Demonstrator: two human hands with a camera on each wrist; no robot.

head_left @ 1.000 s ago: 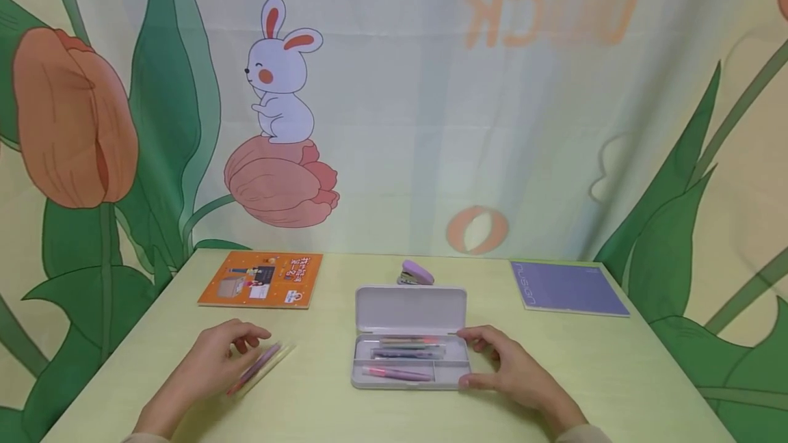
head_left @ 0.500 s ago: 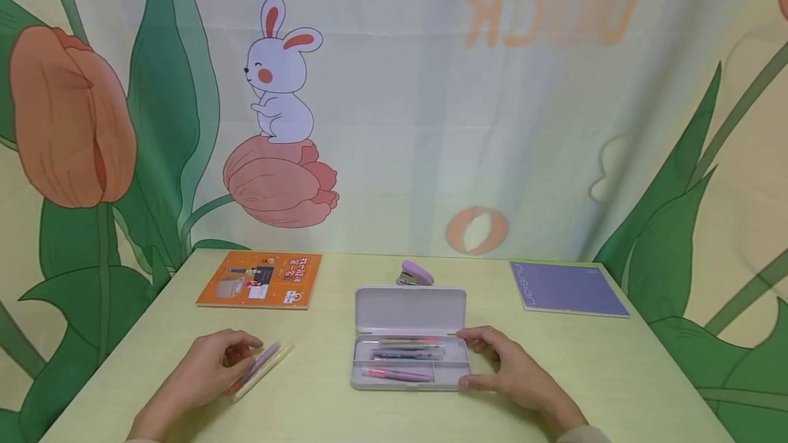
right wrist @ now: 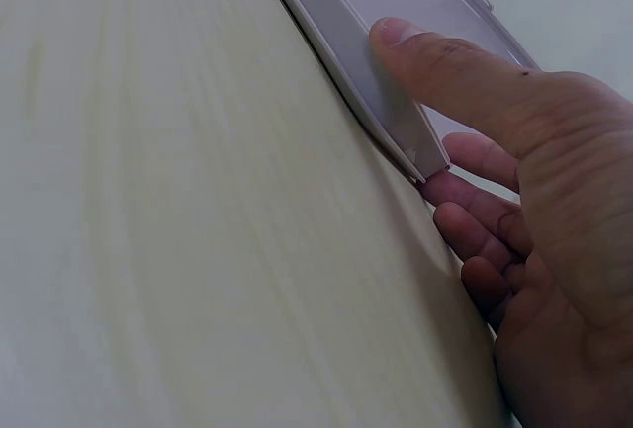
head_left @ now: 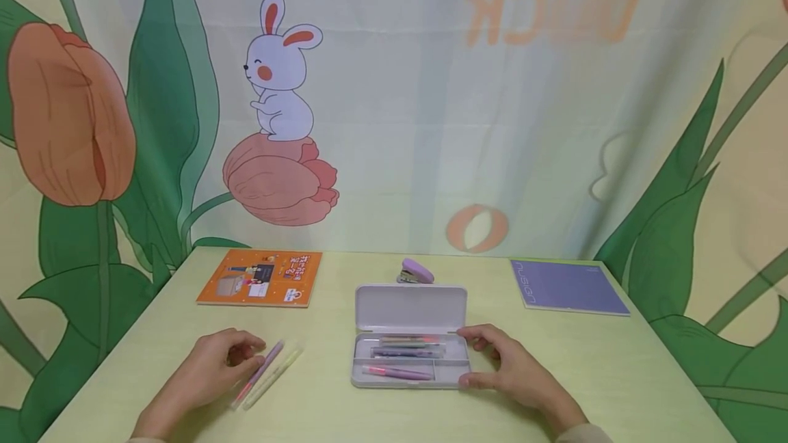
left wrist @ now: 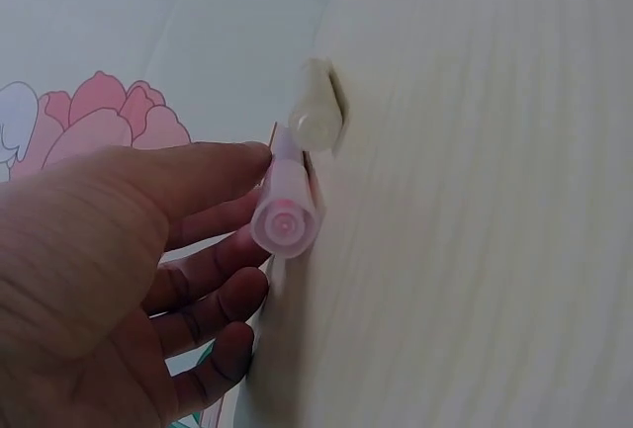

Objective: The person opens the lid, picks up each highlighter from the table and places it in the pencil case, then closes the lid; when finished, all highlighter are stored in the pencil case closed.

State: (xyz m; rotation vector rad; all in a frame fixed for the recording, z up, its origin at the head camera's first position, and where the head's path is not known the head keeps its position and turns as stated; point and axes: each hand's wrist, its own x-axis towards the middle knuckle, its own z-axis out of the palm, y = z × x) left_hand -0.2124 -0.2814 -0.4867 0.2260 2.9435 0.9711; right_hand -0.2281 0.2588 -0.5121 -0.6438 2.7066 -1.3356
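On the table at left, my left hand (head_left: 212, 368) pinches a purple pen (head_left: 258, 373) with a pinkish end between thumb and fingers. In the left wrist view, that pen's round pink end (left wrist: 285, 220) faces the camera. A pale yellow pen (head_left: 273, 380) lies just right of it, apart from the hand. The grey pencil case (head_left: 411, 307) stands with its lid raised. Several pens lie in its back compartment, and a purple-pink pen (head_left: 397, 372) in the front one. My right hand (head_left: 514, 364) grips the case's right end, its thumb over the rim in the right wrist view.
Behind the case sits a purple stapler (head_left: 416, 271). An orange book (head_left: 261, 279) lies at the back left and a blue-purple notebook (head_left: 569, 287) at the back right. A printed curtain (head_left: 394, 122) hangs behind the table.
The yellow pen has shifted slightly right, so a gap shows between it and the purple pen. The left hand's thumb and fingers have closed in on the purple pen. The right hand stays put.
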